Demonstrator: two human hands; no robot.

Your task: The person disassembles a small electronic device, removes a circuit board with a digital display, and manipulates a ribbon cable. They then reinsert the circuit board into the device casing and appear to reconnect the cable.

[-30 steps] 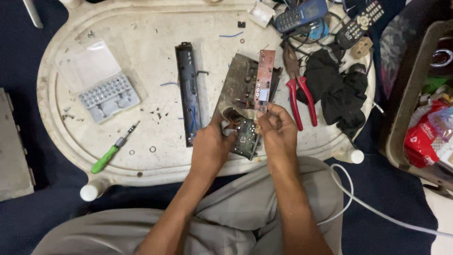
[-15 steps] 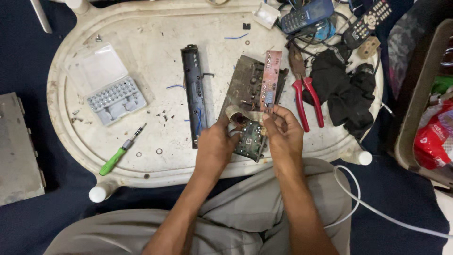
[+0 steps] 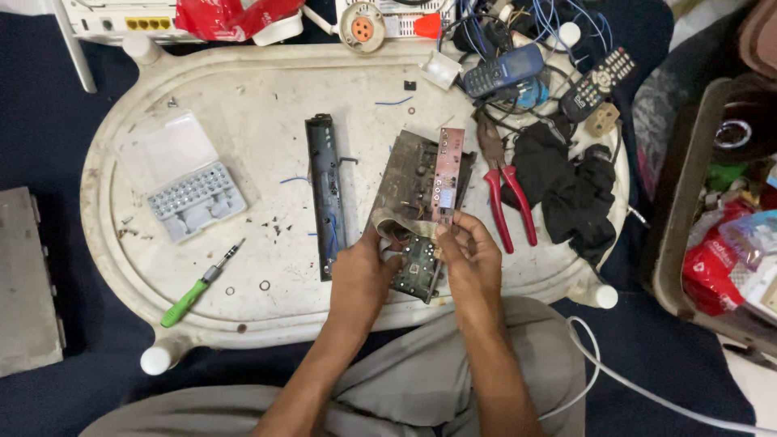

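Oval table top (image 3: 243,89): white plastic, matt, scuffed, grimy. Green circuit board (image 3: 414,267): glossy laminate, held between left hand (image 3: 362,279) and right hand (image 3: 469,259). Narrow strip board (image 3: 447,174): pinkish-brown, matt. Larger board (image 3: 409,174): dull, dusty brown. Long black panel (image 3: 325,194): matt plastic, dust-streaked. Pliers (image 3: 506,190): dark metal jaws, glossy red plastic grips. Bit case (image 3: 182,174): clear plastic lid, grey matt tray. Screwdriver (image 3: 198,285): green plastic handle, metal shaft. Black cloth (image 3: 571,190): soft, crumpled, matt.

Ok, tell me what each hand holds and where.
Left hand grips the green circuit board at its left edge; right hand pinches the narrow reddish board at its near end.
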